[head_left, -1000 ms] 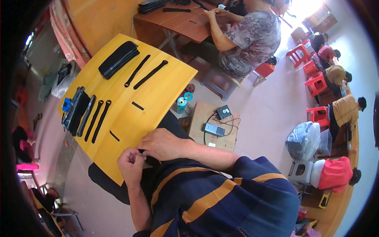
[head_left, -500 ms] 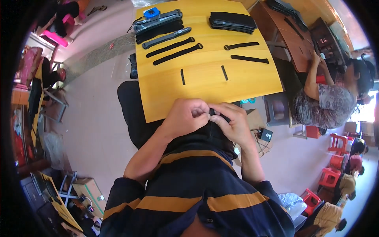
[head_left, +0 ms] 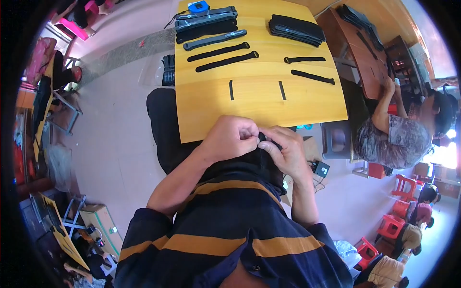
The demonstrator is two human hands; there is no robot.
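Pale floor (head_left: 113, 139) is spread across the left of the frame, and a yellow worktop (head_left: 259, 103) is set at upper centre. At its lower edge, mid-frame, the left hand (head_left: 230, 139) and the right hand (head_left: 288, 150) are held close together. Grey and black straps (head_left: 206, 30) are piled near the top, left of centre, a black stack (head_left: 297, 30) right of centre. Single black straps (head_left: 227, 62) are laid below these, then two short strips (head_left: 231, 90), apart. Between the fingertips of both hands, a black piece (head_left: 262, 137) is clamped, partly hidden
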